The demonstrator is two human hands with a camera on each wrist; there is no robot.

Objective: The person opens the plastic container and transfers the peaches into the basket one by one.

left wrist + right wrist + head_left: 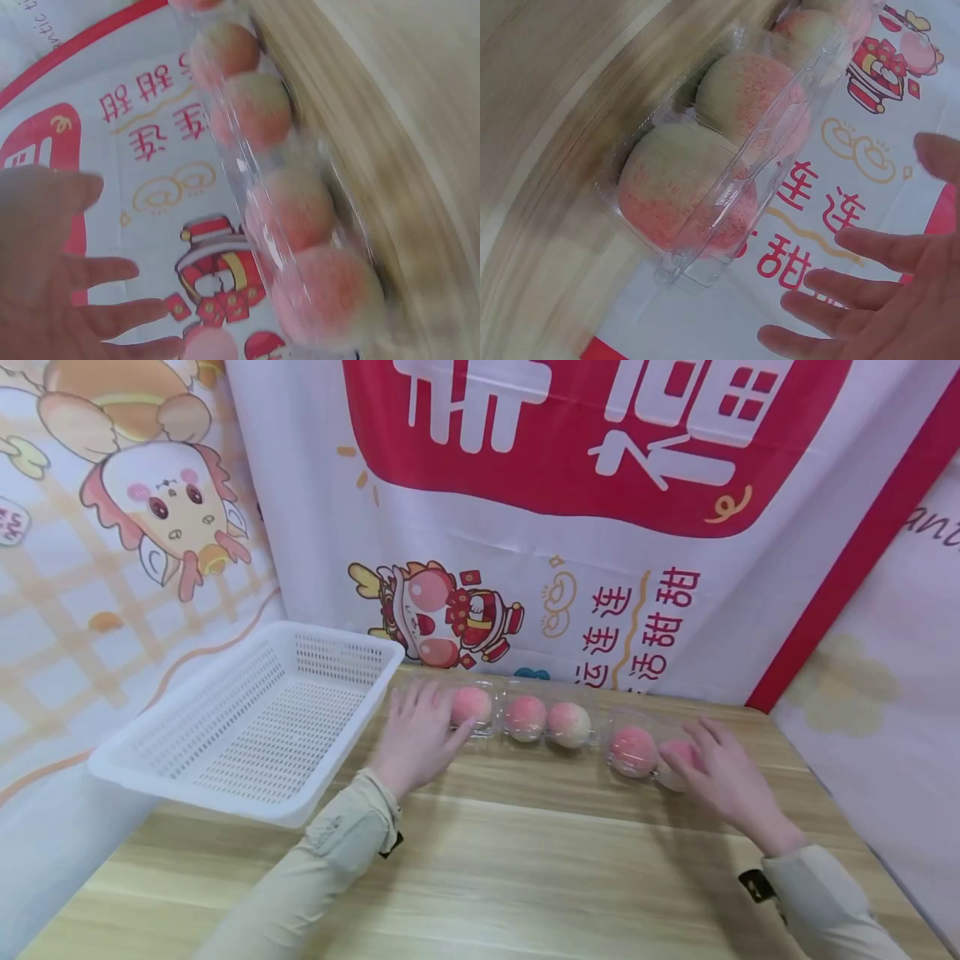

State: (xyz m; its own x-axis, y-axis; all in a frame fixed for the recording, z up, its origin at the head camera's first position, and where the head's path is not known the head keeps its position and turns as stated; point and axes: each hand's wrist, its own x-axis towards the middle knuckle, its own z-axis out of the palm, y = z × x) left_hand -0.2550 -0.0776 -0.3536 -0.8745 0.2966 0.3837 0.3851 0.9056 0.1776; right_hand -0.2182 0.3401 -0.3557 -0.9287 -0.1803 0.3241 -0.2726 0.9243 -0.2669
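Three clear plastic boxes stand in a row along the back of the wooden table, with pink and pale yellow peaches inside. My left hand (pixel 416 735) hovers at the left box, partly covering it beside a peach (pixel 472 706). In the left wrist view that hand (pixel 67 277) has spread fingers, apart from the box. The middle box holds two peaches, a pink one (pixel 525 718) and a paler one (pixel 570 725). Over the right end of the right box, whose peach (pixel 633 752) shows, is my right hand (pixel 731 777). Its fingers (pixel 862 289) are spread and hold nothing in the right wrist view.
A white perforated plastic basket (pixel 300 810) sits at the left, tilted in view, close to my left forearm. Behind the boxes hangs a printed white and red cloth (pixel 480 543). Patterned cloth also covers the left side (pixel 112 635). The wooden tabletop (pixel 525 877) extends toward me.
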